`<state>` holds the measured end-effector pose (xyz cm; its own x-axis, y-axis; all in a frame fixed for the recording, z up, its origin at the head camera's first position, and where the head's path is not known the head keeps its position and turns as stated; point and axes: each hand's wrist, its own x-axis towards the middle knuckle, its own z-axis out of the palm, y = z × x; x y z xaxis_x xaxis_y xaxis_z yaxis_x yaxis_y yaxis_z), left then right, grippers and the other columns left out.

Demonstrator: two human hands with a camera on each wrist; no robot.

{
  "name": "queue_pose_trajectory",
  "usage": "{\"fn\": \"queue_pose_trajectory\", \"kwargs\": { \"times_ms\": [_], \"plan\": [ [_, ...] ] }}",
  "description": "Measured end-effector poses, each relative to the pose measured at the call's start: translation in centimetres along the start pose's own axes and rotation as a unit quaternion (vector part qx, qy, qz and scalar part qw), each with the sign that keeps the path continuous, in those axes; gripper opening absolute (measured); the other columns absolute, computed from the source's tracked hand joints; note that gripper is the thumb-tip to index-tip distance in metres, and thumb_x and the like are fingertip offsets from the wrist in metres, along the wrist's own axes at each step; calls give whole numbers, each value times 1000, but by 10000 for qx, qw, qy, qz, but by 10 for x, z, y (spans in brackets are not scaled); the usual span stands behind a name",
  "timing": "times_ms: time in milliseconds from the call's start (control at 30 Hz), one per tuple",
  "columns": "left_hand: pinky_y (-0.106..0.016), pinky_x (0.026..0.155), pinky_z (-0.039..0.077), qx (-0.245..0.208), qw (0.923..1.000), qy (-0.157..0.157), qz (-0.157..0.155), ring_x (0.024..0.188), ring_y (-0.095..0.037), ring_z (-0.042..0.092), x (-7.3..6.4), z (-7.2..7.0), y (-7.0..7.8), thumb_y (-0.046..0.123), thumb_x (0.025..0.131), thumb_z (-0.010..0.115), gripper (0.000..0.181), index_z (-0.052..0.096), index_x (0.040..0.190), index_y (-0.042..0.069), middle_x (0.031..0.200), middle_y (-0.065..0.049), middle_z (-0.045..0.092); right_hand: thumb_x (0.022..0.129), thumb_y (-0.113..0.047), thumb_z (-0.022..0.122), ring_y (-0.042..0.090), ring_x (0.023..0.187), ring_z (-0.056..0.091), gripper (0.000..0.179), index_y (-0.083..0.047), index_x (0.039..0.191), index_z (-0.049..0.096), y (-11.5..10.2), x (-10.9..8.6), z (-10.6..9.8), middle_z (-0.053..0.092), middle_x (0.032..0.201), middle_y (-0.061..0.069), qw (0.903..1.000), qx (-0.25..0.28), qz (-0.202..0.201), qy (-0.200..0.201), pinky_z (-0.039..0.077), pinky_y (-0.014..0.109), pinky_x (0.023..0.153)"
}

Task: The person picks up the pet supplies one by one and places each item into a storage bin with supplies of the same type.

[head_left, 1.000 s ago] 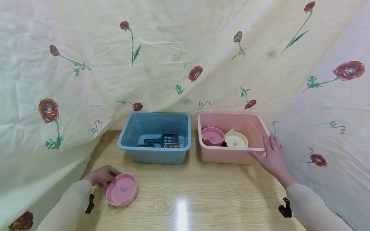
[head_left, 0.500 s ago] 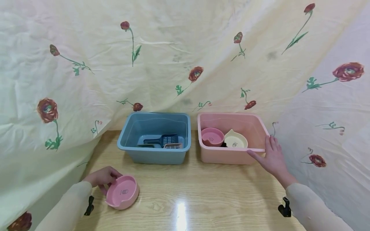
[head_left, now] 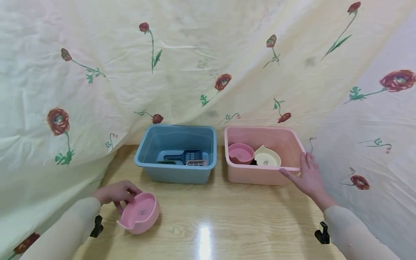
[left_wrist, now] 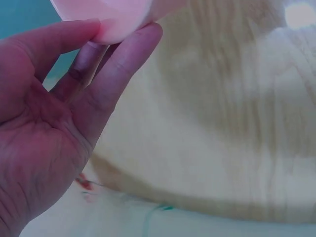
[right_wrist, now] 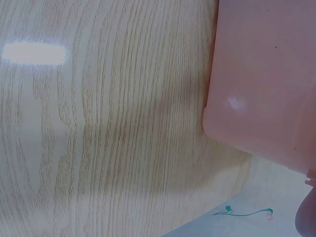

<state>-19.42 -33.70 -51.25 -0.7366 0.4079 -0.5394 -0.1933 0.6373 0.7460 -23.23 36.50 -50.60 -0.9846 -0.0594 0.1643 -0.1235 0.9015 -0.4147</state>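
Note:
My left hand (head_left: 120, 193) pinches a pink pet bowl (head_left: 141, 212) by its rim, thumb and fingertips on either side. The bowl leans toward the front left over the table; whether it touches the wood I cannot tell. In the left wrist view the pale pink bowl (left_wrist: 116, 22) shows only partly, at the top. On the right, my right hand (head_left: 307, 177) rests with extended fingers at the front right corner of a pink bin (head_left: 253, 175). Inside that bin are another pink bowl (head_left: 240, 153) and a cream bowl (head_left: 267, 157). The right wrist view shows the bin's wall (right_wrist: 261, 74).
Left of the pink bin stands a blue bin (head_left: 177, 174), holding a dark blue slotted scoop (head_left: 191, 156), a pale pink slotted piece (head_left: 196, 163) and something green. Both bins stand on the wooden table (head_left: 234, 216) against a flowered cloth (head_left: 195, 54).
The bowl in my left hand has shifted slightly right and up in the view and tilts more. My right hand stays at the bin's corner. The head view has shifted a little.

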Motion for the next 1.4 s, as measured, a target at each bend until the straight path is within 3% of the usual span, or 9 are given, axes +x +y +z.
{"fn": "queue_pose_trajectory", "kwargs": {
  "times_ms": [133,267,467,600,800,967,1167,1400],
  "plan": [
    [-45,60,66,81,9993,-264,251,84,-25,70,-7,-9,30,-3,95,67,41,73,135,3,106,-10,74,100,-61,65,58,158,-7,120,17,162,-1,1,0,-6,-5,167,45,10000,-50,36,5,-4,66,129],
    [-47,62,66,328,9985,-324,286,88,-25,70,-12,-20,67,-2,95,67,39,75,133,6,108,-11,71,100,-62,64,59,157,-7,121,20,160,-1,4,-1,-11,-6,166,46,9999,-157,44,29,-3,66,129],
    [-48,67,67,920,9945,-431,256,97,-25,68,-9,-37,140,0,95,70,39,75,132,9,113,-10,69,100,-62,63,60,157,-8,121,21,159,-1,12,-2,-14,-8,165,47,9996,-273,51,66,-3,67,128],
    [-46,68,67,1392,9873,-572,505,97,-25,68,4,-45,195,0,96,70,39,75,134,10,115,-10,71,100,-62,64,60,157,-5,120,22,159,1,14,-3,-16,-3,165,48,9993,-342,46,121,1,68,129],
    [-42,73,67,2038,9744,-495,807,100,-25,72,40,-44,272,3,99,70,39,74,136,12,123,-9,74,99,-62,64,60,157,-2,120,22,159,3,12,-4,-15,-1,165,48,9995,-299,111,84,1,68,128],
    [-41,77,67,2233,9687,-505,956,109,-26,69,83,-32,322,6,102,70,36,75,136,16,124,-8,74,99,-63,65,60,157,-2,120,19,161,3,8,-3,-12,0,166,47,9997,-162,153,34,3,70,127],
    [-39,78,67,2173,9687,-287,1165,108,-25,70,126,-6,362,8,103,71,33,76,133,18,124,-6,72,98,-63,66,61,157,0,121,19,161,3,4,-4,-9,1,166,47,9998,-88,151,-41,4,72,126],
    [-37,76,66,2006,9666,-35,1596,102,-25,73,158,20,391,4,100,72,35,78,131,18,121,-5,74,97,-62,68,61,157,3,120,19,161,6,-3,-4,-7,3,166,47,9999,-37,111,3,7,72,126]
  ]
}}
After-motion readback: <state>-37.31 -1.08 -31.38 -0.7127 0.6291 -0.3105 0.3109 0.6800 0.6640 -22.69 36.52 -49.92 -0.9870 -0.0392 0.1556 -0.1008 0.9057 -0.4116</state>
